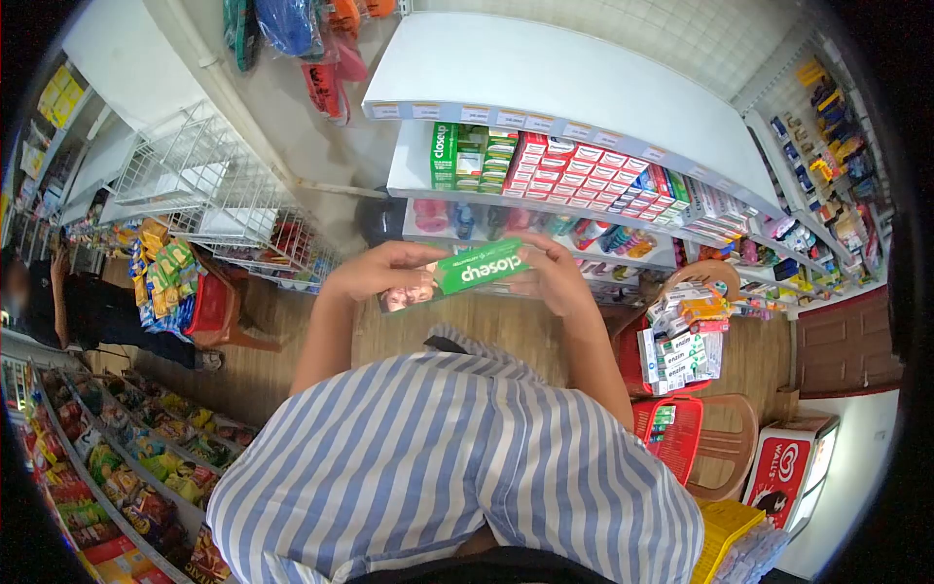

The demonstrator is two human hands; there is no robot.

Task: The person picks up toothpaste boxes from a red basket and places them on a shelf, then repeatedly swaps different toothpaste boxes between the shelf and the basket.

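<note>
A green Closeup toothpaste box (pixel 477 267) is held level in front of my body, its printed name upside down to me. My left hand (pixel 387 269) grips the end that bears a picture of faces. At the other end, my right hand (pixel 547 273) has its fingers around the box. Beyond my hands, a shelf carries green Closeup boxes (pixel 445 156) at its left end. Beside them stand stacked red-and-white toothpaste boxes (pixel 574 173).
White upper shelf (pixel 545 68) with price tags along its edge. To my right, a chair holds a basket heaped with Enzim boxes (pixel 681 358); a red basket (pixel 671 433) is nearer. Wire racks (pixel 209 185), snack shelves (pixel 126 457) and a person (pixel 107 302) are on the left.
</note>
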